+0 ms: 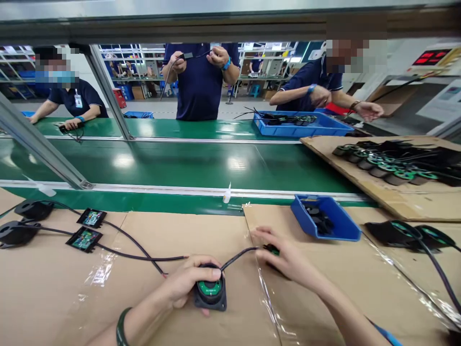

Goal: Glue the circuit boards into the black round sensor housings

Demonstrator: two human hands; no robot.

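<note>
My left hand [185,283] is closed round a black square housing with a green circuit board in its middle [211,290], resting on the cardboard-covered bench [144,298]. A black cable [237,257] runs from that housing to the right. My right hand [284,257] lies over the cable's far end, fingers curled on a small black and green part [272,249]. Both hands sit close together at the near middle of the bench.
Two black housings with cables and small circuit boards [86,238] lie at the left. A blue bin [326,218] of black parts stands right of centre, with more units [410,233] beyond. A green conveyor [187,163] runs across; three people work on its far side.
</note>
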